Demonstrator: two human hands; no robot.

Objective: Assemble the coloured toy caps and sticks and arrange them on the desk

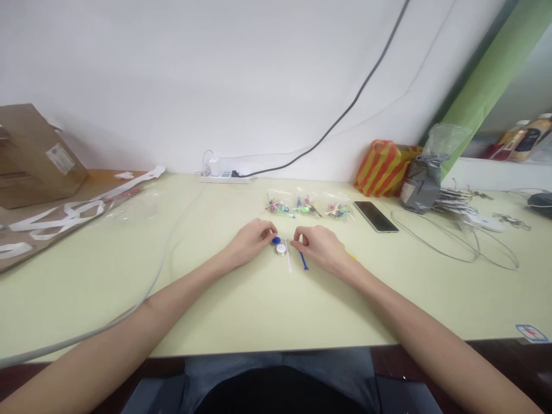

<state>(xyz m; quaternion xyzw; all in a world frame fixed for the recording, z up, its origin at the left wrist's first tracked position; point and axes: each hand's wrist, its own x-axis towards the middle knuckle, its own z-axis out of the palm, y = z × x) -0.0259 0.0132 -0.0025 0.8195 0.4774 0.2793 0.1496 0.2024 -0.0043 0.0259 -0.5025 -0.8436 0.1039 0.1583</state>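
Observation:
My left hand (pixel 255 237) rests near the middle of the table with its fingers curled, thumb and fingertips pinched at the edge of a small blue disc (pixel 276 241). Just below it lies a round white disc (pixel 281 249). A thin white stick (pixel 288 260) with a wider end lies to the right of the discs. My right hand (pixel 317 246) is closed in a pinch beside the stick's upper end; whatever is between its fingertips is too small to make out. Under that hand a blue stick (pixel 304 261) is partly hidden, and a bit of yellow (pixel 351 253) shows behind it.
Several clear bags (pixel 307 207) of colourful plastic pieces lie beyond my hands. A phone (pixel 376 217) and a striped bag (pixel 379 169) are on the right. A power strip (pixel 224 179) stands by the wall. A grey cable (pixel 150 287) crosses my left forearm; a cardboard box (pixel 38 161) stands left.

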